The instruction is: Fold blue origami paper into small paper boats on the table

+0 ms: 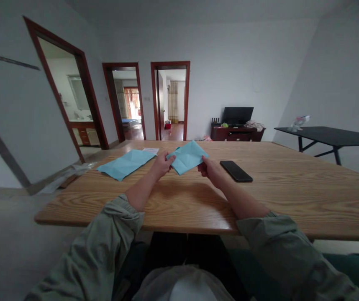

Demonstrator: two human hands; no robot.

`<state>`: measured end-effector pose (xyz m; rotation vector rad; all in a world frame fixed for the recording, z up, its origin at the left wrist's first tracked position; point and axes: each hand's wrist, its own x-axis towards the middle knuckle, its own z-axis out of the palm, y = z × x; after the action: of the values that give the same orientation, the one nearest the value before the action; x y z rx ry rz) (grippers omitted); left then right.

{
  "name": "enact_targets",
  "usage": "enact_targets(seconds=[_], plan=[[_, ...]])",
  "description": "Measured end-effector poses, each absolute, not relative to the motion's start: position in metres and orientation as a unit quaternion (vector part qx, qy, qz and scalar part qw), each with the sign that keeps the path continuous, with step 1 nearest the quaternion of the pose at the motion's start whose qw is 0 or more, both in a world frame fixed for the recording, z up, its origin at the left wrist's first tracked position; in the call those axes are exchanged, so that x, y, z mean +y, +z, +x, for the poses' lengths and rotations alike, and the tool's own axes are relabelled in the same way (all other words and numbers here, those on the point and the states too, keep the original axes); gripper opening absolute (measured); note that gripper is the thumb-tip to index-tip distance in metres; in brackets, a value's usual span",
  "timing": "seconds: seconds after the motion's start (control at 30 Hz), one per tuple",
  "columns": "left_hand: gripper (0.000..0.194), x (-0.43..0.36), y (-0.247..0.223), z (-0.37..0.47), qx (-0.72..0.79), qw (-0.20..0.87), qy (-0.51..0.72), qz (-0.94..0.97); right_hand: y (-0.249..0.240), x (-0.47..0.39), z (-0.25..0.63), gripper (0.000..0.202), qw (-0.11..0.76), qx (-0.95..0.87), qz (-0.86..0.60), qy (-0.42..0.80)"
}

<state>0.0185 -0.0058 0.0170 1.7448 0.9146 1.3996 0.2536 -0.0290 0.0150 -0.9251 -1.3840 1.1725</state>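
A folded piece of light blue paper (188, 157) is held up above the wooden table (182, 205), tilted, with crease lines across its face. My left hand (163, 163) pinches its left corner between thumb and fingers. At the opposite corner, my right hand (210, 168) grips the paper in the same way; some of its fingers are hidden behind it. To the left on the table lies a larger sheet of light blue paper (128, 163), also creased.
A black phone (236, 171) lies right of my right hand. Behind the larger sheet is a small whitish paper (151, 150). A black folding table (339, 135) stands at the right. A television (237, 115) rests on a dark cabinet (223, 133) by the wall.
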Motion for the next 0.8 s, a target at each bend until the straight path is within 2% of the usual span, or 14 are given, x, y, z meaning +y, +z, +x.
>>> enact_targets(seconds=[0.2, 0.47, 0.63, 0.8], plan=[[0.042, -0.002, 0.014, 0.018, 0.355, 0.346, 0.546, 0.676, 0.014, -0.02, 0.26, 0.042, 0.565, -0.543, -0.418, 0.46], [0.042, -0.006, 0.016, 0.017, 0.372, 0.338, 0.537, 0.678, 0.017, -0.024, 0.264, 0.03, 0.593, -0.544, -0.475, 0.357], [0.039, -0.014, 0.02, 0.015, 0.395, 0.305, 0.514, 0.697, 0.014, -0.019, 0.268, 0.036, 0.559, -0.653, -0.466, 0.21], [0.038, -0.022, 0.026, 0.013, 0.422, 0.237, 0.503, 0.716, 0.011, -0.017, 0.266, 0.037, 0.546, -0.658, -0.468, 0.224]])
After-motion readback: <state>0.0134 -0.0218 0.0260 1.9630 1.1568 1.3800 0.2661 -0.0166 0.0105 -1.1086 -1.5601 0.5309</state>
